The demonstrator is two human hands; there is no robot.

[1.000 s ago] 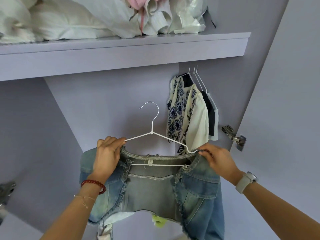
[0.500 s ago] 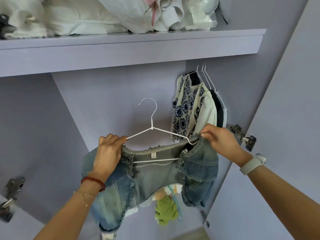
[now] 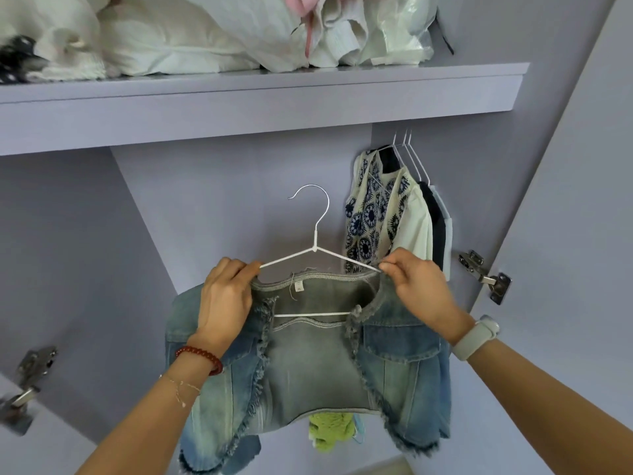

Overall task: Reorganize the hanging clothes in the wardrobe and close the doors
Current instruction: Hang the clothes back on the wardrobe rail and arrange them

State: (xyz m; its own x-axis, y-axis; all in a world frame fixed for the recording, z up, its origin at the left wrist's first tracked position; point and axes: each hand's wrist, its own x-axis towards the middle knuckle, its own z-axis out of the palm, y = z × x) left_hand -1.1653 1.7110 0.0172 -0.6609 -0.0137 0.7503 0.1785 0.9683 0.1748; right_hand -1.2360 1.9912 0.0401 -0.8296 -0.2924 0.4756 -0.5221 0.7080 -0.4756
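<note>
the left hand [image 3: 224, 299] curls over the jacket [image 3: 308, 365] shoulder and one hanger [image 3: 313, 250] arm; the right hand [image 3: 419, 289] pinches the jacket's collar edge against the other arm. one denim jacket hangs between the hands on one white wire hanger, its bar level, running hand to hand, hook up and opening toward the left hand. past the right hand, three hangers hold clothes [image 3: 390, 214]. above the hands, a shelf [image 3: 260, 97] carries bedding [image 3: 178, 36].

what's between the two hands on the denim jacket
In the head view, between the left hand and right hand run the white hanger and the denim jacket collar.
</note>
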